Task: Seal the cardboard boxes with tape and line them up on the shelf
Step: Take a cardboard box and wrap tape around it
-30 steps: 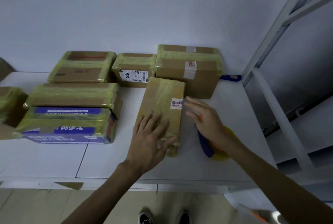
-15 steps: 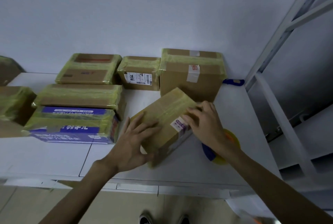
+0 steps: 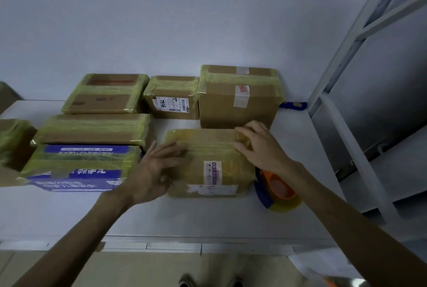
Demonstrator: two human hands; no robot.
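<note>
The white shelf runs wide along the pale wall, with a grey metal upright rising at its right end. Taped cardboard boxes crowd its back and left: the tall box stands at the back right against the wall, the blue printed box sits at the front left with a flat box just behind it, and a low box and a small barcode box fill the back row. The front box, wrapped in yellowish tape, lies flat just in front of the tall box, its long side parallel to the shelf edge. The left hand rests on its left end, fingers spread and nearly straight. The right hand grips its far right corner, fingers curled over the edge. A tape dispenser, orange and blue, lies just right of the front box, under the right wrist. A small blue object pokes out behind the tall box.
</note>
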